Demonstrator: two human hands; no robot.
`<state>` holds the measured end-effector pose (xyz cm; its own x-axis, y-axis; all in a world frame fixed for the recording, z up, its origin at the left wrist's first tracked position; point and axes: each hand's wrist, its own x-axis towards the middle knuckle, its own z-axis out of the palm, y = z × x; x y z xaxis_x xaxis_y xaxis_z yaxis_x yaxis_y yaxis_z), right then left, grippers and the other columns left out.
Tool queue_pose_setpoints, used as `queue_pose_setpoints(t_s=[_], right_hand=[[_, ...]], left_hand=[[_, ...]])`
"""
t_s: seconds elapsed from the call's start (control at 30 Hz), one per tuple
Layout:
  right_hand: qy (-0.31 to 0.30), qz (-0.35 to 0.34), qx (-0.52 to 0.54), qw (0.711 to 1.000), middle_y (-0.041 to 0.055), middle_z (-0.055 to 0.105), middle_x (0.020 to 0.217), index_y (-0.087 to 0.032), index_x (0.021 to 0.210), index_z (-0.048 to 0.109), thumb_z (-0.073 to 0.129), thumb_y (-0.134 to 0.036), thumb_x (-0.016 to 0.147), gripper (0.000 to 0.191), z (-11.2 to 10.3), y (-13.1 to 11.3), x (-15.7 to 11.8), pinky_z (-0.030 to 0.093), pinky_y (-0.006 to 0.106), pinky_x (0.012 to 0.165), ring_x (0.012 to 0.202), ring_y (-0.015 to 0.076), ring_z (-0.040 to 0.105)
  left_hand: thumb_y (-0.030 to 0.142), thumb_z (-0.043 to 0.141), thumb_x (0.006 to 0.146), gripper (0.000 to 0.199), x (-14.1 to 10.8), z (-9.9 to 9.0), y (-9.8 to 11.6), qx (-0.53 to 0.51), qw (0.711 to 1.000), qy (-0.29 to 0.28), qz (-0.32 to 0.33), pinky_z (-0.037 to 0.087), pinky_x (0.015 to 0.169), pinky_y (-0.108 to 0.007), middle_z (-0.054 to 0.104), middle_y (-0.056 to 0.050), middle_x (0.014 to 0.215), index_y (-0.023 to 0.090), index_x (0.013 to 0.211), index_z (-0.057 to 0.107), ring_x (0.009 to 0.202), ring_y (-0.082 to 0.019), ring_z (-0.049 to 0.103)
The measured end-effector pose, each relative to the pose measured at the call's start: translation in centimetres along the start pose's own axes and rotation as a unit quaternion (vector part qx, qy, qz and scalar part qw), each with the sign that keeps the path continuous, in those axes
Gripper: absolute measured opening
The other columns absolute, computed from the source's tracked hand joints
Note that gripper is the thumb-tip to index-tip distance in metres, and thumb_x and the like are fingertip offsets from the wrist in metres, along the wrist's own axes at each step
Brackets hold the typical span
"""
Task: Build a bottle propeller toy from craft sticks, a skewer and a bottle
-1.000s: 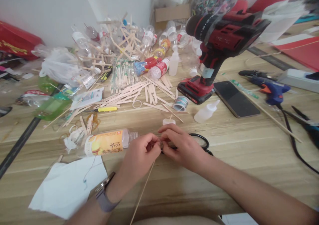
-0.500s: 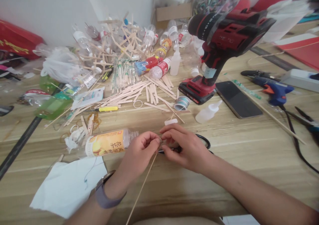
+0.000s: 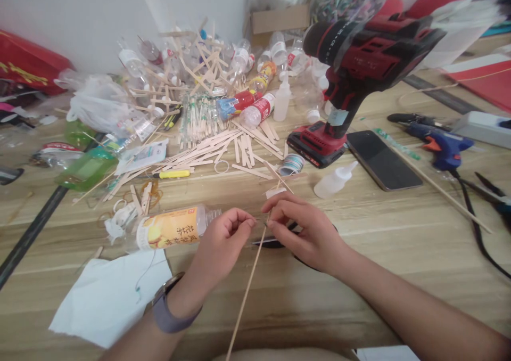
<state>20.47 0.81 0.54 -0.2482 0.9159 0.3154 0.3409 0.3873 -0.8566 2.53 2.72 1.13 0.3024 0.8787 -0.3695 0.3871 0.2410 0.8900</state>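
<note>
A thin wooden stick [image 3: 248, 286] slants from the bottom edge up between my hands. My right hand [image 3: 307, 233] pinches it near its upper part, where a small dark bit shows at the fingertips. Just left of the stick, my left hand [image 3: 225, 241] is closed in a pinch; whatever is between its thumb and finger is too small to make out. Beneath my right hand lies a dark-handled tool, perhaps scissors [image 3: 268, 242], mostly covered. A plastic bottle with a yellow label [image 3: 170, 229] lies beside my left hand. A small white block [image 3: 275, 192] is beyond my fingers.
A red and black cordless drill [image 3: 339, 95] stands at the right, near a phone [image 3: 383, 160], a glue gun [image 3: 443, 142] and a small dropper bottle [image 3: 334, 180]. Craft sticks [image 3: 203, 150] and plastic bottles pile up behind. White paper [image 3: 107, 297] lies at left.
My right hand has shifted slightly right and the stick's upper part has come into view between my hands. My left fingertips now sit apart from the stick.
</note>
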Motion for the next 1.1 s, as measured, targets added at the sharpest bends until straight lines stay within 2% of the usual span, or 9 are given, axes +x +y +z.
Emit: queue_pose_setpoints(t_s=[0.17,0.3,0.5,0.63,0.77,0.9,1.0,1.1], right_hand=[[0.003,0.003,0.002,1.000,0.0049,0.057,0.078,-0.020,0.064,0.044,0.048,-0.011,0.085,0.022,-0.6,0.0,0.2,0.044,0.027,0.060,0.083,0.0191,0.061],[0.000,-0.014,-0.009,1.000,0.0050,0.055,0.081,-0.020,0.065,0.044,0.047,-0.009,0.085,0.023,-0.7,0.0,0.2,0.042,0.027,0.063,0.084,0.0185,0.058],[-0.031,0.000,0.057,0.998,0.0039,0.059,0.083,-0.020,0.065,0.047,0.050,-0.011,0.086,0.023,-0.7,0.0,0.0,0.042,0.028,0.068,0.084,0.0167,0.058],[-0.035,0.038,0.122,0.991,0.0036,0.059,0.085,-0.019,0.066,0.051,0.052,-0.016,0.087,0.021,-0.5,0.1,0.2,0.041,0.027,0.063,0.074,0.0140,0.055],[-0.026,0.087,0.170,0.981,0.0029,0.057,0.083,-0.019,0.065,0.053,0.052,-0.022,0.088,0.023,-0.5,0.3,0.6,0.042,0.027,0.062,0.072,0.0138,0.053],[-0.066,0.174,0.189,0.964,-0.0008,0.051,0.072,-0.020,0.069,0.052,0.051,-0.026,0.085,0.018,-0.4,0.8,0.6,0.039,0.025,0.052,0.057,0.0113,0.046],[-0.089,0.207,0.162,0.961,-0.0047,0.044,0.060,-0.020,0.072,0.051,0.051,-0.027,0.084,0.014,-0.1,1.0,0.4,0.035,0.024,0.049,0.052,0.0112,0.043],[-0.088,0.200,0.146,0.965,-0.0050,0.045,0.058,-0.019,0.072,0.052,0.050,-0.025,0.083,0.013,0.1,1.0,0.4,0.033,0.023,0.048,0.052,0.0105,0.043]], left_hand=[[0.035,0.049,0.086,0.018,-0.1,-0.2,0.0,0.016,1.000,0.019,0.006,0.025,0.044,-0.021,0.037,0.009,0.053,0.020,0.080,0.055,0.046,-0.009,0.033],[0.035,0.046,0.087,0.017,-0.1,-0.2,-0.1,0.017,0.999,0.030,0.008,0.027,0.045,-0.021,0.036,0.009,0.051,0.021,0.082,0.054,0.046,-0.009,0.034],[0.036,0.047,0.087,0.018,0.0,-0.2,-0.5,0.001,1.000,0.026,0.011,0.027,0.045,-0.021,0.035,0.009,0.050,0.021,0.082,0.055,0.047,-0.010,0.033],[0.033,0.051,0.085,0.014,-0.1,-0.1,-0.1,-0.046,0.998,0.034,0.003,0.026,0.045,-0.020,0.039,0.008,0.052,0.020,0.079,0.055,0.048,-0.009,0.034],[0.031,0.054,0.081,0.016,-0.2,0.0,0.5,-0.180,0.983,0.038,-0.022,0.023,0.042,-0.018,0.042,0.007,0.051,0.019,0.071,0.053,0.045,-0.007,0.030],[0.031,0.056,0.081,0.014,0.0,-0.1,0.4,-0.272,0.962,0.025,0.003,0.021,0.040,-0.018,0.039,0.008,0.048,0.018,0.076,0.059,0.043,-0.007,0.028],[0.031,0.056,0.081,0.015,0.1,-0.1,0.2,-0.282,0.959,0.011,0.009,0.019,0.039,-0.018,0.038,0.008,0.047,0.018,0.077,0.060,0.043,-0.006,0.028],[0.032,0.056,0.083,0.016,0.0,-0.1,0.3,-0.243,0.970,0.011,-0.013,0.019,0.040,-0.018,0.038,0.009,0.046,0.018,0.077,0.056,0.043,-0.006,0.027]])
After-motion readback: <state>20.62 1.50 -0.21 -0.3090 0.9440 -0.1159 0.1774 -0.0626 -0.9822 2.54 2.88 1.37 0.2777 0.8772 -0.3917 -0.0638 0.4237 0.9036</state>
